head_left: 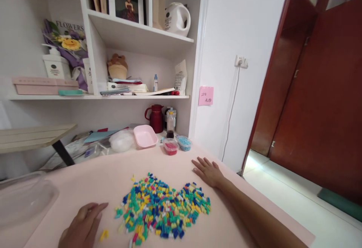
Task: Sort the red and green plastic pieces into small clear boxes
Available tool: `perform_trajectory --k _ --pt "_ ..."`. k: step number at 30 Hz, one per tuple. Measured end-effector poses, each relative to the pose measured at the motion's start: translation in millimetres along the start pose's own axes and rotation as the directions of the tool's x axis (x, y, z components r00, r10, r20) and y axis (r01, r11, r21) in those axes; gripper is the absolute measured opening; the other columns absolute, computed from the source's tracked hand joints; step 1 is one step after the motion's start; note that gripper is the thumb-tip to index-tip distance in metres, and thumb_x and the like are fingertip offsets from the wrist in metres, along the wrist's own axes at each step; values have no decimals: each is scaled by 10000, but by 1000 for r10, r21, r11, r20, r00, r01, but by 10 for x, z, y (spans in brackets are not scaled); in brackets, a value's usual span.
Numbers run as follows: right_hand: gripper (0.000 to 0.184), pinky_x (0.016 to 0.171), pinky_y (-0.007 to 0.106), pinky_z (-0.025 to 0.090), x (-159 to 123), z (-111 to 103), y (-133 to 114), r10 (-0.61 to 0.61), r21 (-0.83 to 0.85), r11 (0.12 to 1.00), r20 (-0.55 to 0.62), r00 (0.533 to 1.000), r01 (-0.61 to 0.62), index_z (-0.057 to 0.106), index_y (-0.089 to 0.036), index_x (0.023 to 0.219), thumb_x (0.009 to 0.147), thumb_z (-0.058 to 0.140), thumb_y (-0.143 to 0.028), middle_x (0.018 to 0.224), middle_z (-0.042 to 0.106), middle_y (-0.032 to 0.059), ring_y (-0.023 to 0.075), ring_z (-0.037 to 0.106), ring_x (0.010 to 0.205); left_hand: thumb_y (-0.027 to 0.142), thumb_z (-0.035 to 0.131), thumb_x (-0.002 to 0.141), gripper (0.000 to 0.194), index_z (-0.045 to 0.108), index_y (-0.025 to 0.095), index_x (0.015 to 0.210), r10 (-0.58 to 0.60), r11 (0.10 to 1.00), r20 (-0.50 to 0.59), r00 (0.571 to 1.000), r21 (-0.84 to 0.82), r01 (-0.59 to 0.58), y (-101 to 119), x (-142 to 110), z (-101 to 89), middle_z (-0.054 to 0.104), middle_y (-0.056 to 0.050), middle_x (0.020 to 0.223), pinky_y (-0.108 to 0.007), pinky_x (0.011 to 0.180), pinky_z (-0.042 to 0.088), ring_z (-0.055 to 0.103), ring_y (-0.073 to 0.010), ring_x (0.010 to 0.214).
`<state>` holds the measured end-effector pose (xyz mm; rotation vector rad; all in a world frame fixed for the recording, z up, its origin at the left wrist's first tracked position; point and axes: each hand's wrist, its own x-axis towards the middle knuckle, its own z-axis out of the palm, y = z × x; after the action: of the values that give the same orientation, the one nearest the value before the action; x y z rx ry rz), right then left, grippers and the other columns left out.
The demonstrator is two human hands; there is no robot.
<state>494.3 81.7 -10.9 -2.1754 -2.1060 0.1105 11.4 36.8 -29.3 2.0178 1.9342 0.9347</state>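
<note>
A wide heap of small coloured plastic building bricks in blue, green, yellow, white and red lies on the pink table surface. My left hand is left of the heap, index finger and thumb slightly apart, with nothing visible in it. Close beside its thumb are a few yellow bricks. My right hand rests flat on the table behind the heap's right end, fingers spread and holding nothing. Behind it stand a clear tub of red pieces and a clear tub of light-blue pieces.
A pink tray sits at the table's back edge, beside a white plastic bag. Behind are a dark red jug and a bottle of dark liquid. A clear plastic container lies at the left. Shelves rise behind.
</note>
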Motion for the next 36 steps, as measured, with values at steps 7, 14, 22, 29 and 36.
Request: perform_trajectory --k 7,14,22,29,36 --pt "671 1108 594 167 -25 20 1 -10 -28 1000 -2 1000 9 237 -388 1502 914 105 -684 1593 201 1 314 166 1451 514 321 878 479 630 299 1173 2 998 29 1000 -62 -1 197 -207 -78 621 -33 1239 -420 1017 447 555 -219 1207" --pt "666 1136 581 162 -32 -69 56 -52 105 993 -4 999 52 322 -333 1488 940 87 -628 1575 257 18 313 193 1447 483 254 936 567 386 277 1448 153 983 146 977 84 -166 363 -562 -17 430 -36 1501 -495 1123 303 355 -232 1400" --pt "722 1181 521 83 -747 -510 179 -377 329 889 131 917 319 152 -380 1518 893 353 -680 1601 149 -24 290 132 1464 556 542 773 813 320 217 1479 194 889 313 930 346 -302 320 -626 156 189 -129 1582 -546 1149 180 170 -338 1455" --pt "1048 1155 582 30 -931 -252 -110 -470 217 876 176 865 431 46 -324 1533 728 568 -746 1613 43 64 347 27 1465 595 615 689 942 275 214 1480 95 907 392 915 344 -241 612 -599 95 147 -164 1574 -589 1132 145 113 -392 1448" --pt "986 1146 589 54 -672 -94 -889 -663 199 742 77 745 640 76 -312 1538 768 498 -762 1612 50 106 355 66 1462 558 621 689 961 220 217 1493 34 927 441 897 322 -193 769 -624 -15 88 -152 1581 -551 1149 107 55 -355 1456"
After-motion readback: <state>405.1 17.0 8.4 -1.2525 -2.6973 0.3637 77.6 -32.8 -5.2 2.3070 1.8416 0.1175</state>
